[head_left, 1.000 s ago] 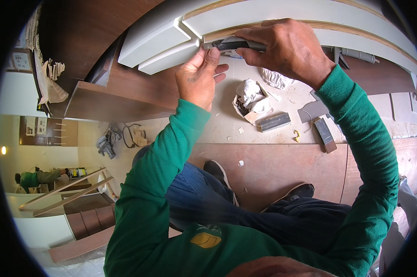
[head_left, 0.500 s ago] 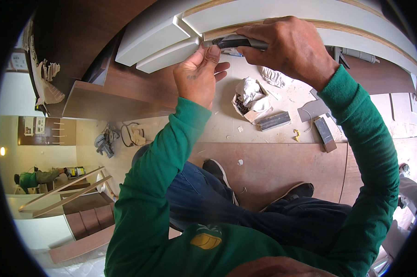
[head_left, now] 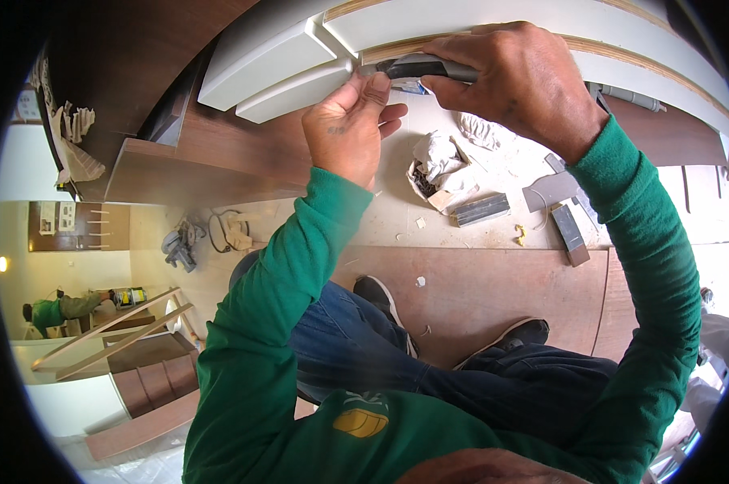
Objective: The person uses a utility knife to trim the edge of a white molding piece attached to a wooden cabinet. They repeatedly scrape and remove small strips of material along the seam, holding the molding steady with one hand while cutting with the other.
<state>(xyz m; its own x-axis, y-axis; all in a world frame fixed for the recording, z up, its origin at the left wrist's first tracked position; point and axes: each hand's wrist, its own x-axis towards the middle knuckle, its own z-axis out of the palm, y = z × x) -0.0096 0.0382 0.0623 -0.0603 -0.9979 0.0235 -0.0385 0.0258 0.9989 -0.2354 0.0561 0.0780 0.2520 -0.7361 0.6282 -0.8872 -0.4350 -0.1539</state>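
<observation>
In my right hand point(head_left: 522, 85) is a slim grey-and-black hand tool point(head_left: 417, 70), which looks like a utility knife, its rear part covered by my fingers. My left hand point(head_left: 347, 133) pinches its front end between thumb and forefinger, while the other fingers curl loosely. The tool's tip is hidden at the left fingertips. Both hands are raised to the plywood edge of a white panel point(head_left: 461, 24). Beside the left fingertips is the end of a narrower white panel point(head_left: 296, 90), with a gap between the pieces.
Brown wooden boards point(head_left: 211, 165) stand at left. On the floor are a box of rags point(head_left: 441, 165), a dark block point(head_left: 481, 210), another block point(head_left: 570, 234) and a power tool point(head_left: 181, 242). A person in green point(head_left: 54, 312) works far left. Brown sheeting point(head_left: 477, 290) lies underfoot.
My right hand and the knife have shifted slightly to the right. My left hand keeps its pinch at the knife's front end, almost in the same place.
</observation>
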